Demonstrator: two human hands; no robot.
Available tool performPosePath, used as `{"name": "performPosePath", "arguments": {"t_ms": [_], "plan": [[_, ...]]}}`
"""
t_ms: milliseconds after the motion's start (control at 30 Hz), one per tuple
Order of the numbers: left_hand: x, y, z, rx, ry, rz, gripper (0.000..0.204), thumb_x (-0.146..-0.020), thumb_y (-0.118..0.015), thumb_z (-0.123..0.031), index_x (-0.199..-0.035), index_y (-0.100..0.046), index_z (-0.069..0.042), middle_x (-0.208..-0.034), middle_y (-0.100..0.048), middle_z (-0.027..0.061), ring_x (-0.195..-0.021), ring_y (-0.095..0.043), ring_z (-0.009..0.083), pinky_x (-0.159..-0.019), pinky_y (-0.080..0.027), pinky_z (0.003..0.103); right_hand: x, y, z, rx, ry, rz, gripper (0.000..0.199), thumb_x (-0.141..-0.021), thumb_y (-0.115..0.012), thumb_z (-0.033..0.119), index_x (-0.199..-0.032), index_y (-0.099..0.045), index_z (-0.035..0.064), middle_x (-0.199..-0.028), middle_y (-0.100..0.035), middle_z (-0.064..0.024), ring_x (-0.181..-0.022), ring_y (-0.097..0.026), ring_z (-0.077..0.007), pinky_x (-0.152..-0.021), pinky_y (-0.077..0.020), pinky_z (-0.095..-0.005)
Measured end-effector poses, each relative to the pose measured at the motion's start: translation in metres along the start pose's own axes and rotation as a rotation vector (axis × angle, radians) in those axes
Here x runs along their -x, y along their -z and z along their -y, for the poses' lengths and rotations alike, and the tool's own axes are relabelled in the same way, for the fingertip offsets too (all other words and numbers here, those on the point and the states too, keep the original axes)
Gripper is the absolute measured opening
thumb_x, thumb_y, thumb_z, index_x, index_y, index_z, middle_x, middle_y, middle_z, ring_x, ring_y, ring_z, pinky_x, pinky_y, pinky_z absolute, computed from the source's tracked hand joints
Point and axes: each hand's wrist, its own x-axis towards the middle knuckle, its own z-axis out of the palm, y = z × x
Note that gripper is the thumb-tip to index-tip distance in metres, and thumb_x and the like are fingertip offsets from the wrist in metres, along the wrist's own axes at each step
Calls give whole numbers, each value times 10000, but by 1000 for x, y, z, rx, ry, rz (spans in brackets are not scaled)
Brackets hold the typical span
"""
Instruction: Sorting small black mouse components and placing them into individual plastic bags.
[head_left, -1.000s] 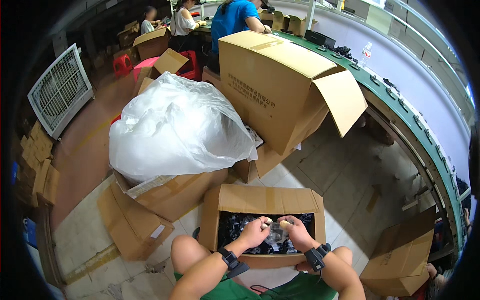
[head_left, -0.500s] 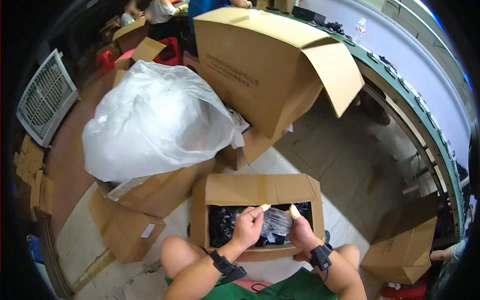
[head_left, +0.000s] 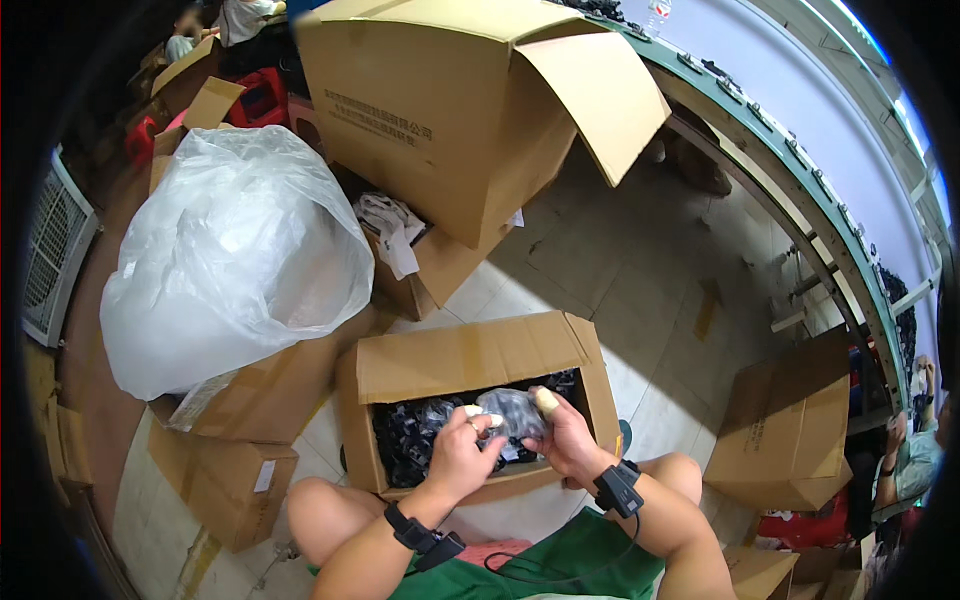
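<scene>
A clear plastic bag with dark pieces inside is held over an open cardboard box. My right hand grips the bag's right side, its thumb on top. My left hand pinches the bag's left edge between thumb and fingers. Pale coverings wrap some fingertips of both hands. Many small black parts and more clear plastic fill the box under the bag. Exactly what the bagged pieces are cannot be made out.
A white plastic sack bulges from a carton at left. A big open carton stands ahead on a smaller box. A green-edged workbench curves along the right. Another carton stands at right, near another person.
My view has shifted right, so the scene slides left. The bag now looks more bunched up and tilted between my hands, and my left fingers have spread along its edge.
</scene>
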Motion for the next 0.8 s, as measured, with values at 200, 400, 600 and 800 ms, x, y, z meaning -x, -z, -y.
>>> {"name": "performPosePath", "arguments": {"t_ms": [200,400,600,800], "plan": [[-13,12,-2,-56,85,17,175,-805,-770,-144,-953,-754,-53,-711,-629,105,-601,-613,208,-561,-469,324,7,-7,6,67,207,147,576,-880,-634,-41,-1409,-411,7,-1205,-576,-130,-1014,-635,-193,-900,-541,-327],[-13,10,5,-246,50,-10,155,-874,-672,-211,-838,-744,-79,-704,-632,144,-606,-612,330,-547,-468,404,-9,6,-6,431,179,141,333,-912,-625,-23,-1240,-566,-27,-1098,-655,-90,-996,-645,-164,-891,-535,-309],[-13,10,11,-217,42,-39,104,-850,-694,-137,-844,-741,-44,-675,-612,126,-554,-588,254,-524,-444,354,-22,16,-5,648,272,62,259,-914,-655,17,-1161,-602,-40,-1024,-672,-70,-898,-641,-124,-783,-549,-262],[-16,10,7,49,73,-234,50,-829,-723,-37,-841,-712,10,-642,-558,97,-544,-536,190,-511,-404,308,-17,16,0,975,306,-7,258,-856,-714,42,-1085,-617,-24,-962,-683,-67,-845,-641,-117,-759,-541,-279]]}}
